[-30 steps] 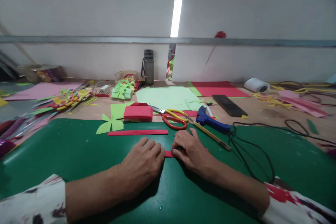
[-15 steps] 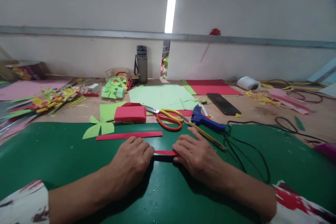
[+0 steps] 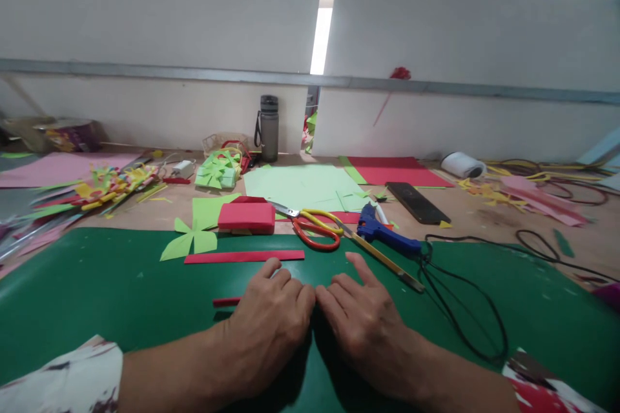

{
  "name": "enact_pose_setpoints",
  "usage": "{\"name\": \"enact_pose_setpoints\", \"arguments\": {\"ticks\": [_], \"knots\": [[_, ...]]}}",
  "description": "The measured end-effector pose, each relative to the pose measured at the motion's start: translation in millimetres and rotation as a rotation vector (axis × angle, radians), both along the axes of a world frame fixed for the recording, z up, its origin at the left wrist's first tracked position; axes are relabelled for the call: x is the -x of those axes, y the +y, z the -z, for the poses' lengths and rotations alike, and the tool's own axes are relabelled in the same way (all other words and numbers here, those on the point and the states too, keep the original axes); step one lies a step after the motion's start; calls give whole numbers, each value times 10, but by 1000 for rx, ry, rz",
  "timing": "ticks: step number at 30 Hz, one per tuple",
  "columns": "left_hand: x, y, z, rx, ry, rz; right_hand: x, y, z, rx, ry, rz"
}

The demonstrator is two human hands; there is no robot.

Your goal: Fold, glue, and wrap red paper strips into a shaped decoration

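My left hand (image 3: 271, 319) and my right hand (image 3: 363, 319) lie side by side on the green cutting mat (image 3: 121, 284), knuckles touching. Their fingers are curled down and pressed onto a narrow folded red paper strip (image 3: 226, 302). Only its left end sticks out past my left hand; the rest is hidden under both hands. A longer flat red strip (image 3: 245, 257) lies just beyond my fingers. A light green cut paper shape (image 3: 191, 242) sits at the mat's far edge to the left.
Beyond the mat are a red block (image 3: 247, 216), orange-and-yellow scissors (image 3: 314, 229), a blue glue gun (image 3: 387, 235) with a black cord (image 3: 465, 310), a yellow stick (image 3: 382, 258), a black phone (image 3: 419, 202), green paper (image 3: 300, 182) and a grey bottle (image 3: 269, 119).
My hands have slid together along the red strip until they touch, and my left hand has moved right. The strip's left end now shows where its middle showed before.
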State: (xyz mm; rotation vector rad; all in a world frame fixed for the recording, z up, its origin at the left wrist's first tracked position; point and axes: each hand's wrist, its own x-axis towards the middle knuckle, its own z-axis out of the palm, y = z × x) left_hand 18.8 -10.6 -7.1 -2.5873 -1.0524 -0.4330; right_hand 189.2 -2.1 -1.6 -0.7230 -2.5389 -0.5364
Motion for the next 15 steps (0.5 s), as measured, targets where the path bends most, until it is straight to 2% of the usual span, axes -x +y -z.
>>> {"name": "enact_pose_setpoints", "arguments": {"ticks": [8, 15], "knots": [[104, -3, 22, -113, -152, 37, -45, -33, -25, 8, -8, 56], [305, 57, 87, -112, -238, 40, -103, -11, -2, 33, 55, 63]]}}
